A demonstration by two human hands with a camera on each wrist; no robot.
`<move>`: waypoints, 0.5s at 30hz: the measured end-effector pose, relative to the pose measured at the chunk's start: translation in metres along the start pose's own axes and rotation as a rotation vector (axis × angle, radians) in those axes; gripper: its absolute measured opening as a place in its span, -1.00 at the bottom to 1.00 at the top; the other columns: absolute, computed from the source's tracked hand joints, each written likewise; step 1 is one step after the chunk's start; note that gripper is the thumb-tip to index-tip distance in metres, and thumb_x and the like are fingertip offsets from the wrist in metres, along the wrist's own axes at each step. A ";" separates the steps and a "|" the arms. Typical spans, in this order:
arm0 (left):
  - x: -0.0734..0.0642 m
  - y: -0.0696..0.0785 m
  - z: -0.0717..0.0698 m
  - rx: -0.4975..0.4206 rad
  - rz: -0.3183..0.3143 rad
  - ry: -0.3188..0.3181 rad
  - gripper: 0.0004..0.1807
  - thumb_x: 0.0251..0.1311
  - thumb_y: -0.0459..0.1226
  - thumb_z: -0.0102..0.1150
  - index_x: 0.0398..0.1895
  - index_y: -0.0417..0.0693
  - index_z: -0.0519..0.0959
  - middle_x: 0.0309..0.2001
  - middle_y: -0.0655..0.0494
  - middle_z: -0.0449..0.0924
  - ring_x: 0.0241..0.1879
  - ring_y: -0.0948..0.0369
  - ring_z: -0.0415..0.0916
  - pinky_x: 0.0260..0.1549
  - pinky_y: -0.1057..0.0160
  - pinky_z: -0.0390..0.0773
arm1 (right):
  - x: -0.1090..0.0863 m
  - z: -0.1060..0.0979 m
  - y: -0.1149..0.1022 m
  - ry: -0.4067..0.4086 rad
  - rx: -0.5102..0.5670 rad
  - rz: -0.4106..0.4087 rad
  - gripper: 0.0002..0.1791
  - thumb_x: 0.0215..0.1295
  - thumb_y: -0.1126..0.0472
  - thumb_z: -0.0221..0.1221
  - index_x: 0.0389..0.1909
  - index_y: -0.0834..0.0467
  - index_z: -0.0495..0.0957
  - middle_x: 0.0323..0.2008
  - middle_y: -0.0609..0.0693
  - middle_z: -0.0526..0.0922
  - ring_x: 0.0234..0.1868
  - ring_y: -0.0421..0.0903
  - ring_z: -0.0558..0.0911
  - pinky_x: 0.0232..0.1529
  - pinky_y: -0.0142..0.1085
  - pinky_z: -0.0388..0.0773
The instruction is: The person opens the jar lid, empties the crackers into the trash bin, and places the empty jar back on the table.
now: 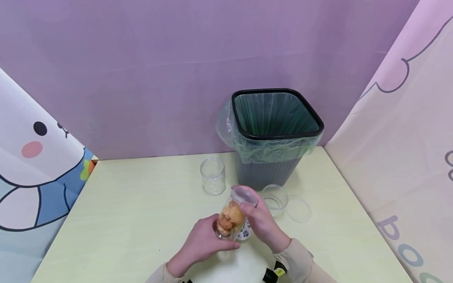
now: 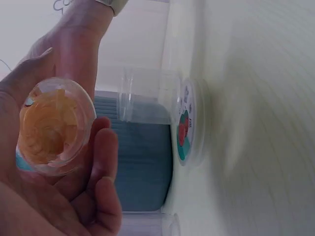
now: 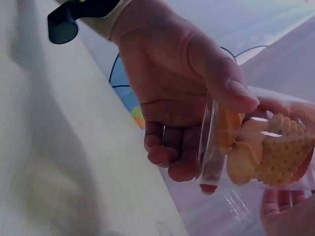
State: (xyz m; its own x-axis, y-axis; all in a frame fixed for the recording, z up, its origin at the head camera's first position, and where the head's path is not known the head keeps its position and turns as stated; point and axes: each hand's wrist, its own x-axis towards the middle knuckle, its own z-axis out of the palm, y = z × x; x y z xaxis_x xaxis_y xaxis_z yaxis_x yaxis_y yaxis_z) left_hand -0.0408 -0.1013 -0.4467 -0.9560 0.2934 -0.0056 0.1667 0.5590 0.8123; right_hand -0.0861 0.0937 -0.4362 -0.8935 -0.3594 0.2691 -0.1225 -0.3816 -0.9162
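Note:
Both hands hold a clear plastic jar (image 1: 227,224) of biscuits, tilted above the table. My left hand (image 1: 205,237) grips it around the lower end, while my right hand (image 1: 263,220) holds the upper end with the thumb across the side. Ridged orange-brown biscuits (image 3: 283,152) show through the wall in the right wrist view. Below the jar, a round lid (image 2: 186,123) with a printed top lies flat on the table, partly hidden in the head view. Some fingers of both hands are covered by the jar.
A grey bin (image 1: 267,173) with a black rim and green liner stands at the back. Left of it is a clear empty jar (image 1: 213,177). Another clear container (image 1: 275,198) and a clear disc (image 1: 299,209) sit to the right of the hands.

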 end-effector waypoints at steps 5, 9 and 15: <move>-0.002 0.005 -0.001 -0.055 0.005 0.049 -0.41 -0.27 0.17 0.58 -0.21 0.08 0.63 -0.36 0.38 0.62 -0.36 0.34 0.54 -0.36 0.26 0.52 | 0.002 -0.003 -0.003 -0.016 0.105 0.013 -0.57 0.24 0.13 0.21 0.17 -0.05 0.55 0.16 -0.05 0.55 0.14 -0.10 0.47 0.18 -0.23 0.37; -0.004 0.009 0.000 -0.103 0.001 0.064 -0.43 -0.26 0.15 0.59 -0.19 0.10 0.65 -0.35 0.39 0.64 -0.34 0.34 0.56 -0.33 0.25 0.53 | 0.004 -0.006 -0.004 -0.093 0.156 -0.022 -0.49 0.25 0.03 0.26 0.22 0.04 0.52 0.20 0.00 0.53 0.18 -0.09 0.45 0.21 -0.25 0.36; -0.010 0.014 0.002 -0.129 0.074 0.074 -0.48 -0.24 0.15 0.60 -0.21 0.18 0.65 -0.37 0.42 0.64 -0.36 0.36 0.57 -0.36 0.29 0.54 | 0.013 -0.016 -0.005 -0.416 0.264 -0.113 -0.31 0.25 -0.12 0.30 0.32 0.10 0.42 0.35 0.08 0.37 0.37 0.01 0.29 0.36 -0.17 0.21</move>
State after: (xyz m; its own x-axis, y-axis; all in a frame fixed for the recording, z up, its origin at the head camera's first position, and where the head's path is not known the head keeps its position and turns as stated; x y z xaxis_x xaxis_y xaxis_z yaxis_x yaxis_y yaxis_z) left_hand -0.0288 -0.0946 -0.4369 -0.9583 0.2693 0.0960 0.2094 0.4325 0.8770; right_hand -0.1037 0.1048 -0.4331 -0.6264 -0.5916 0.5076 -0.0471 -0.6212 -0.7822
